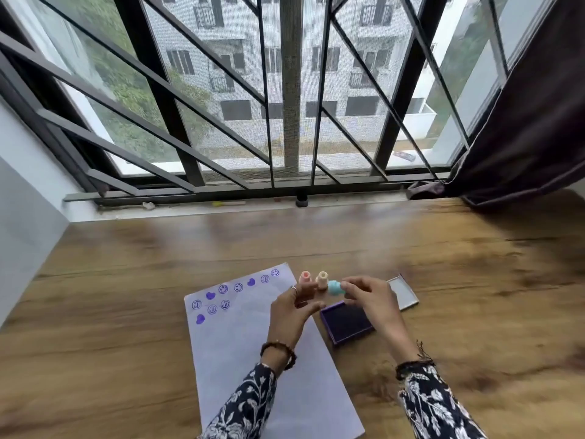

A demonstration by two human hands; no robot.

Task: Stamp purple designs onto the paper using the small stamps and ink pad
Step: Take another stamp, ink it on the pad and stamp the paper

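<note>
In right hand — blue stamp

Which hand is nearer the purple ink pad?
The right hand: it holds the blue stamp just above the ink pad's far edge. The left hand hovers over the paper, beside the pad.

Wooden table with dark grain streaks, spreading out under and all around the hands. Beyond the hands, at the table's far edge, a pale window sill with scraps of litter. Above it, a wide window behind dark metal bars, some upright, some slanted. Grey daylight through the glass. Outside, a pale apartment block and green trees. Far right of the hands, a dark purple curtain bunched onto the table. Far left, a plain white wall.
</note>
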